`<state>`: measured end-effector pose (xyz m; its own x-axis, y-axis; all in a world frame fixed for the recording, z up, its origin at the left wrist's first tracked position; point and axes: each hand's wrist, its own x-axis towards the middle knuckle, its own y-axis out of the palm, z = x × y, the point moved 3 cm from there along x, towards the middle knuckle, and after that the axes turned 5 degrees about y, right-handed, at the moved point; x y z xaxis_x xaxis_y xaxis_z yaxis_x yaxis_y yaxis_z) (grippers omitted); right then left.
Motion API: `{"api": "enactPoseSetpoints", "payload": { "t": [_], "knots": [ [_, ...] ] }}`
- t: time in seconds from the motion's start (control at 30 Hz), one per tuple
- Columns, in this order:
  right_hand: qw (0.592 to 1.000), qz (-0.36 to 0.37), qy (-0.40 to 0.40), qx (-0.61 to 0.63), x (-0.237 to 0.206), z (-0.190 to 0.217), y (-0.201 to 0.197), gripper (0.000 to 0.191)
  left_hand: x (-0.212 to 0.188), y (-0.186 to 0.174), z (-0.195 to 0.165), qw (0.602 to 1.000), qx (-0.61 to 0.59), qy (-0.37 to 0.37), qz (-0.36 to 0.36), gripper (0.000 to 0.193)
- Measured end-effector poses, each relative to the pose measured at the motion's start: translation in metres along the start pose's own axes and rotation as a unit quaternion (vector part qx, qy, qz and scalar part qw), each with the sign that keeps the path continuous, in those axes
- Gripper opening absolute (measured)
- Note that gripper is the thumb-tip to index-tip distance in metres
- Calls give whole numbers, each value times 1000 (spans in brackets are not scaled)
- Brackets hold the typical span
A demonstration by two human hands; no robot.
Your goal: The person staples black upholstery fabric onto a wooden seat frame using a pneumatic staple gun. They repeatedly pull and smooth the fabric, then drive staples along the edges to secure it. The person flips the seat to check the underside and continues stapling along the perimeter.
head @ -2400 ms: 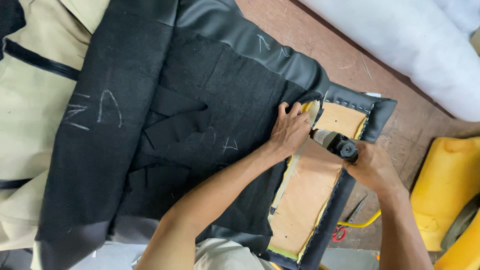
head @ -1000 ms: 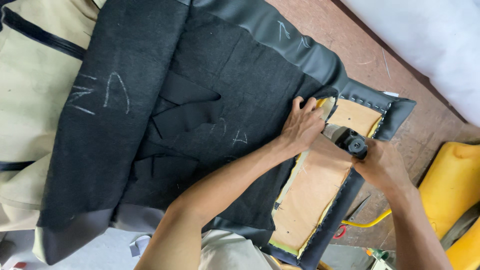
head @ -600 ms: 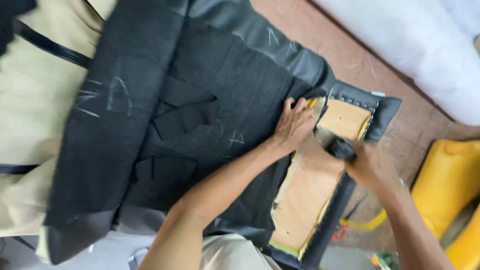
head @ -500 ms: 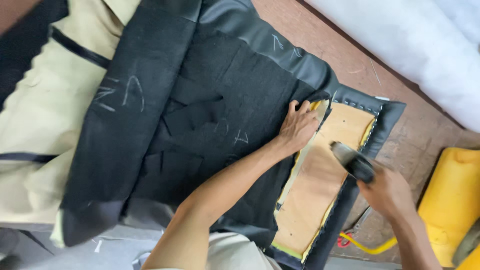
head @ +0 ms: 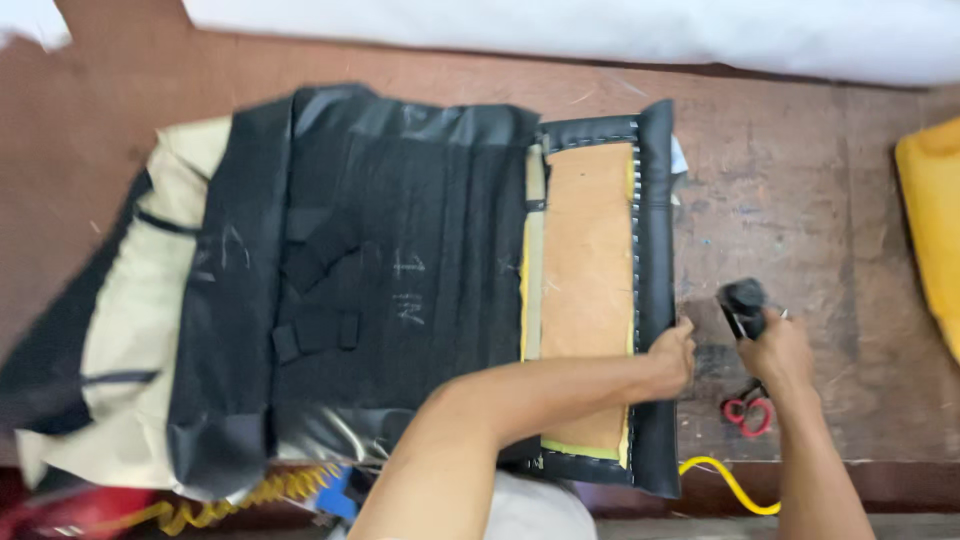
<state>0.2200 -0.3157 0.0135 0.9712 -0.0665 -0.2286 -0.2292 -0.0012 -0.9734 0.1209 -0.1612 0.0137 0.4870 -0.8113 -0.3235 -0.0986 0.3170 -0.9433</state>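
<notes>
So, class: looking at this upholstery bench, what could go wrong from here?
The left hand grips the black cover edge close to the tool held in the right hand, so its fingers could get hit. The red-handled scissors lie beside the right wrist. The yellow hose could snag.

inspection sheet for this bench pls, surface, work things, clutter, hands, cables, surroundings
surface: worn brown wooden table, scuffed and stained
job's things: black seat cover lying inside out with chalk marks; tan foam panel framed by a stitched black edge
clutter: red-handled scissors near the front edge
grippers: left hand grips the black edge; right hand holds a black tool on the table
cables: yellow hose at the front edge; yellow coiled hose lower left
surroundings: white sheet behind; yellow object at right
</notes>
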Motion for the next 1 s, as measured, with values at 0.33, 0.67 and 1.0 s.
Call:
{"api": "enactPoseSetpoints", "payload": {
  "t": [0.33,0.67,1.0],
  "knots": [
    [981,41,57,179,-44,31,40,80,-300,-57,30,985,31,56,-162,50],
    [965,-24,39,259,-94,80,60,92,-475,8,11,942,10,-255,-217,24],
    [819,240,-49,519,-193,199,110,46,-448,133,-20,433,-520,-697,-239,50]
  ]
}}
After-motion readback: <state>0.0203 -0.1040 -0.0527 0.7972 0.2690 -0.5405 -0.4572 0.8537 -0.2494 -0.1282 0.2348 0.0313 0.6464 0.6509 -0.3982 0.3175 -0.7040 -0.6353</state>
